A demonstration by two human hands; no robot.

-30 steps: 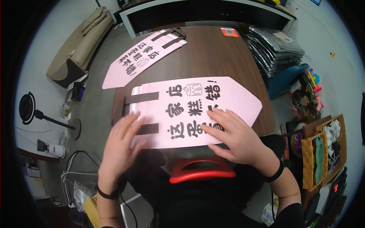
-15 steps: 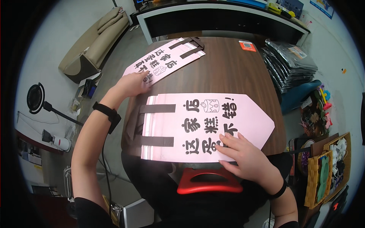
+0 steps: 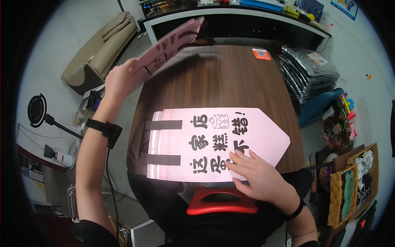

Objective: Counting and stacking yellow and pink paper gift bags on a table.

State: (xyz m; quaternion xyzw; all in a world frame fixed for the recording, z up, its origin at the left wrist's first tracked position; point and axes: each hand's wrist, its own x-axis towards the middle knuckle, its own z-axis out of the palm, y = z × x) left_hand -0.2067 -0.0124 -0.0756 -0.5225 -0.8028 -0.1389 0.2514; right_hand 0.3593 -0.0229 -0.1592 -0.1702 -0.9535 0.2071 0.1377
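We see a brown wooden table filling the middle of the view, the largest thing here. Left of it, at the far side, lies a beige sofa, and to the right a stack of dark packaged goods rests just beside the table edge.

On the near half of the table lies a flat pink bag with dark handles at its left end, a pointed right end and black printed characters. Our right hand rests on its near right part, fingers spread and pressed flat against the fabric, pinching nothing.

A second pink bag is lifted off the table at the far left, tilted up in the air. Our left hand holds it by its lower end, fingers closed around that end; the raised arm wears a black wristband.

Just near the flat bag, at the table's near edge, sits a red handle. A small orange sticker lies on the far right part of the table.
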